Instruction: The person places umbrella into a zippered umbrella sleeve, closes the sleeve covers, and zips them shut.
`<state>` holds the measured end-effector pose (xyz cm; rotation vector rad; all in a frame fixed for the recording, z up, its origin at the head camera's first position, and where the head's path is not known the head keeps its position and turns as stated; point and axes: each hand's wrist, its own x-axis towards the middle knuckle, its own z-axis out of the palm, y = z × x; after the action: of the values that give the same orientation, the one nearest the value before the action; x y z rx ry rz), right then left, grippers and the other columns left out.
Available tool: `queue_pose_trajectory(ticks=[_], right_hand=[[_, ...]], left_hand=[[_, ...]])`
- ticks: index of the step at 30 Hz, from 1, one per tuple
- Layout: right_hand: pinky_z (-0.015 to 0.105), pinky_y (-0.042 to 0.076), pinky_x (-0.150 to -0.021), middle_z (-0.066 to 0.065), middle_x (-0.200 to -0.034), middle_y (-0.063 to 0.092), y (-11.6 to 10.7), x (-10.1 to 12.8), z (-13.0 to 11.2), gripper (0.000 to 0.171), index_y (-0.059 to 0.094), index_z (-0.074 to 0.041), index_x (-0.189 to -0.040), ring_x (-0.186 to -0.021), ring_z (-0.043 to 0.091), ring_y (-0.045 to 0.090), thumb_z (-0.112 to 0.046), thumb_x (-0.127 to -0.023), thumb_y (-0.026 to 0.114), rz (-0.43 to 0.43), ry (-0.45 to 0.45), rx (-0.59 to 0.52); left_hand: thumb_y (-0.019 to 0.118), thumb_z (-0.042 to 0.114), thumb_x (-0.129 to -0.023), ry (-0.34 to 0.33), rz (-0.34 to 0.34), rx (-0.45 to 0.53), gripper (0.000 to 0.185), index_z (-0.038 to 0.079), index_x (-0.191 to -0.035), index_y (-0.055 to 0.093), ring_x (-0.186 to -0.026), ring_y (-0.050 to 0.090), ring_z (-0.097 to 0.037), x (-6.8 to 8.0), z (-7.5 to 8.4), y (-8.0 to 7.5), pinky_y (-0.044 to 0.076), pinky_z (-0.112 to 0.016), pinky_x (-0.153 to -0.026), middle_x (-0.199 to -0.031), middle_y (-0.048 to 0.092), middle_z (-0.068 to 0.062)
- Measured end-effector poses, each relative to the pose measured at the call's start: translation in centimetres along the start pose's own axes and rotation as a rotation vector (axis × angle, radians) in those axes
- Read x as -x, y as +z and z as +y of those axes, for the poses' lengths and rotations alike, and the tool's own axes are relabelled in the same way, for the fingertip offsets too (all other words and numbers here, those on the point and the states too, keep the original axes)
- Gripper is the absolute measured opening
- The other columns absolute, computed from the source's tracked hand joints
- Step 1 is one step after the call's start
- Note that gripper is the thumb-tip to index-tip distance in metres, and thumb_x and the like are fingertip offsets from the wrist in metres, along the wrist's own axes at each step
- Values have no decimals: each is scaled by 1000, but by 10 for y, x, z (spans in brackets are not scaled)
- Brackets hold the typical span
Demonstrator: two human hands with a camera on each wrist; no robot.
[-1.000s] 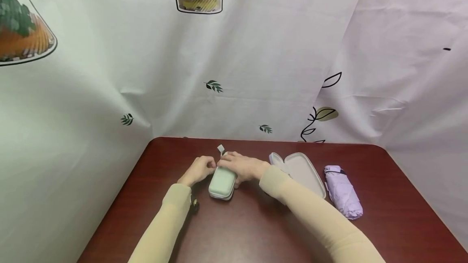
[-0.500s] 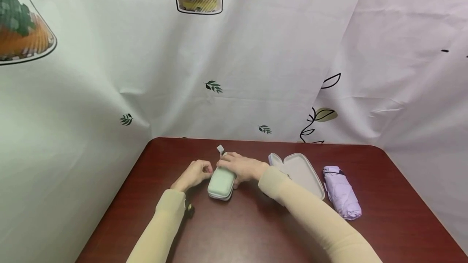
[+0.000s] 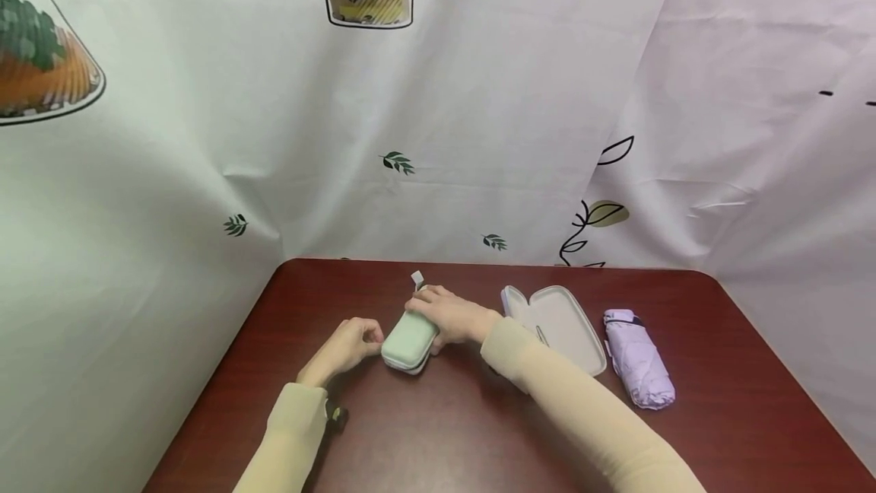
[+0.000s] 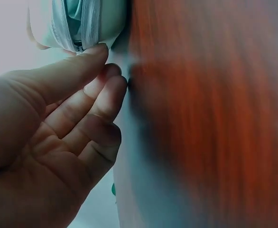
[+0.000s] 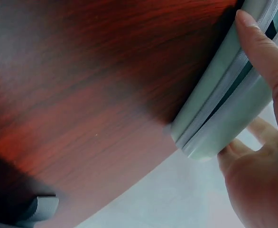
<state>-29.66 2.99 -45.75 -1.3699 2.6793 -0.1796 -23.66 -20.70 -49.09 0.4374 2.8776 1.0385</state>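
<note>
Gripping the far end of the mint-green zip case, the right hand curls its fingers over the lid, and the right wrist view adds what the head view cannot: a thumb pressed along the case's zip seam, other fingertips under the shell, and the two halves slightly parted along the zip. The left hand sits at the case's near left corner with fingers bent; from above it only seems to touch the shell, while the left wrist view shows the thumb and bent fingertips meeting right at the zip band on the case's end, apparently pinching something small there, though blur hides what. The case lies on the dark red wooden table, tilted with its far end toward the back edge, where a small white tag sticks up just beyond the right hand. Only the head view shows what lies to the right of the case: an open grey hard case lying lid-up close by, and beyond it a folded lilac umbrella. Behind the case hangs a white plant-print curtain.
</note>
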Motion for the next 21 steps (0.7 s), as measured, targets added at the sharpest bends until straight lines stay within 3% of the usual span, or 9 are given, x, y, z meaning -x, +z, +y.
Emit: queue_pose_trajectory(ticks=[12, 21], right_hand=[[41, 28, -111, 7, -146, 41, 5, 1, -9, 76, 46, -19, -130, -138, 34, 30, -34, -69, 89, 37, 61, 30], [36, 28, -109, 7, -137, 47, 9, 2, -13, 75, 48, -17, -124, -131, 30, 39, -39, -65, 89, 110, 52, 108]], left_hand=[[77, 7, -81, -11, 31, -12, 22, 17, -72, 60, -65, 50, -9, 21, -1, -3, 42, -30, -62, -66, 56, 10], [77, 9, -82, -26, 18, -14, 25, 19, -70, 58, -63, 48, -8, 32, 3, -3, 41, -28, -60, -64, 54, 11]])
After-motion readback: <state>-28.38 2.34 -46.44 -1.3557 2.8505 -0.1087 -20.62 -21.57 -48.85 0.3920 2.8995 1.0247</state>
